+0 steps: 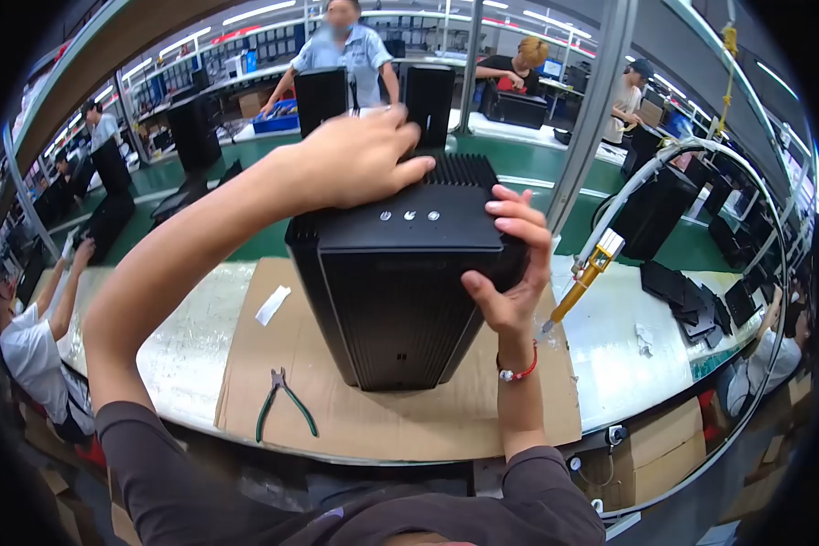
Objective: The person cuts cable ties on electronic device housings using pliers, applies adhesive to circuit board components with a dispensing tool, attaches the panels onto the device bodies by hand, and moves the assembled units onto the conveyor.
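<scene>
A tall black case [400,305] stands upright on a sheet of cardboard [255,364], with three round marks on its top near the front edge. My left hand [364,159] reaches over the far part of the case's top, fingers bent; the fingertips are blurred and partly hidden, so what they hold, if anything, cannot be made out. My right hand [514,264] grips the case's upper right corner, thumb on the front and fingers on the top. Green-handled cutters [285,405] and a white paper strip [273,305] lie on the cardboard left of the case.
A yellow tool [587,280] hangs on a hose at the right. Black panels [687,300] lie on the bench farther right. Other black cases [194,132] stand on the green line behind. Several people work around it, one [355,55] directly across. A metal post [591,118] rises behind the bench.
</scene>
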Demonstrator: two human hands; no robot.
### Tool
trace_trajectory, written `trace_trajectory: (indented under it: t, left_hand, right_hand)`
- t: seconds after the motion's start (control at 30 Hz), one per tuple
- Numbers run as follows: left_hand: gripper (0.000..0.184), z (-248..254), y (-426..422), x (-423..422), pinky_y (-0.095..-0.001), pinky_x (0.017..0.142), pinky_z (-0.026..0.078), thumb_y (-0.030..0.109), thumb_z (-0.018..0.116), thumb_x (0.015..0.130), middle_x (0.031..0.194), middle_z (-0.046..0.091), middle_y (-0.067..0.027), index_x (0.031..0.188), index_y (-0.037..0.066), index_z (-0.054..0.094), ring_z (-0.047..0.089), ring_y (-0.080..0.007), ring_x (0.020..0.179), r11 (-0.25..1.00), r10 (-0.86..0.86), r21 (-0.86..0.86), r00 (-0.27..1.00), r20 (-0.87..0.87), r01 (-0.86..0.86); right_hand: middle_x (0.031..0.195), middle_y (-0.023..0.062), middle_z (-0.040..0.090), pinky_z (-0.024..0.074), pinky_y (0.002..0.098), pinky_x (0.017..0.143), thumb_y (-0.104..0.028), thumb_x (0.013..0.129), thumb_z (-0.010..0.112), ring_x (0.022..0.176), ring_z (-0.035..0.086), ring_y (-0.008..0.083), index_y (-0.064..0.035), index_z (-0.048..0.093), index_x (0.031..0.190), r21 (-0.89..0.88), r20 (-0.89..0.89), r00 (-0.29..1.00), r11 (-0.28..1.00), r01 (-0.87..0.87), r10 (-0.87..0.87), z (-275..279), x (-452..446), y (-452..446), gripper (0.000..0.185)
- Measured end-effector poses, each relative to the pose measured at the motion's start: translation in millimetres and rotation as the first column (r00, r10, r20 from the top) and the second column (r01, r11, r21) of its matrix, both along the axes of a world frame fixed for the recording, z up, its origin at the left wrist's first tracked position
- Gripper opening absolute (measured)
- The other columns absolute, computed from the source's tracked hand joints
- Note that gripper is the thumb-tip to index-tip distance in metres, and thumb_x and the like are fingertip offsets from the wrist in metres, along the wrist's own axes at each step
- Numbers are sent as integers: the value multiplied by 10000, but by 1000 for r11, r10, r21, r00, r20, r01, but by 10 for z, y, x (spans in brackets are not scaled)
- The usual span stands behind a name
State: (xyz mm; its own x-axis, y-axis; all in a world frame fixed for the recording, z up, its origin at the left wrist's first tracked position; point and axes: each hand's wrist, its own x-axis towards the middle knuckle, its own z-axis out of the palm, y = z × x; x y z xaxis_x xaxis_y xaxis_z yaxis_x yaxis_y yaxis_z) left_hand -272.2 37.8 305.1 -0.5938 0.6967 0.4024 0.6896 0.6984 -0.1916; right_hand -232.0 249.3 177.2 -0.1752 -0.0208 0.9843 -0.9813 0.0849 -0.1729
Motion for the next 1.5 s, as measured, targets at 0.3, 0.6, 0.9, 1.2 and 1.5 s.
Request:
trace_trajectory:
  t: [0.3,0.6,0.9,1.2,1.5]
  left_hand:
    - [480,-790,-709,325,-466,1033,349,423,573,787,993,672,-201,939,-23,663,648,-317,963,529,-581,607,774,-251,593]
    - [597,-1078,-573,279,-471,950,379,496,735,711,1047,630,-165,1071,56,553,577,-307,995,544,-455,540,767,-452,642]
    - [518,-1021,-671,182,-378,901,461,360,329,967,972,663,-205,930,-51,641,623,-298,961,308,-646,691,677,-353,654]
    - [380,-1047,-647,-372,-367,963,393,247,348,918,916,639,-172,810,-40,572,603,-242,936,185,-516,862,793,-325,473]
    - [458,-1149,-446,261,-305,1035,344,272,324,981,1253,566,-142,1226,-45,545,519,-227,1183,-37,-362,998,930,-56,46]
  right_hand:
    - [1131,138,581,267,501,1091,-233,676,803,1122,531,311,-59,537,1097,34,-46,999,999,-27,28,-3,-86,29,528]
    - [1011,141,559,417,499,968,-475,737,730,1014,551,321,-66,505,1065,92,-245,964,987,129,-103,-6,-246,20,571]
    - [959,179,606,431,426,912,-491,866,535,920,568,280,-6,572,931,-52,-50,993,994,100,-102,48,-124,-79,490]
    - [995,247,600,296,442,1032,-480,919,145,1042,540,347,97,603,911,118,220,929,938,-327,297,253,-578,-6,737]
    - [1340,140,487,230,327,1097,-486,987,114,1273,409,239,39,439,1337,25,517,856,999,-37,19,50,22,144,710]
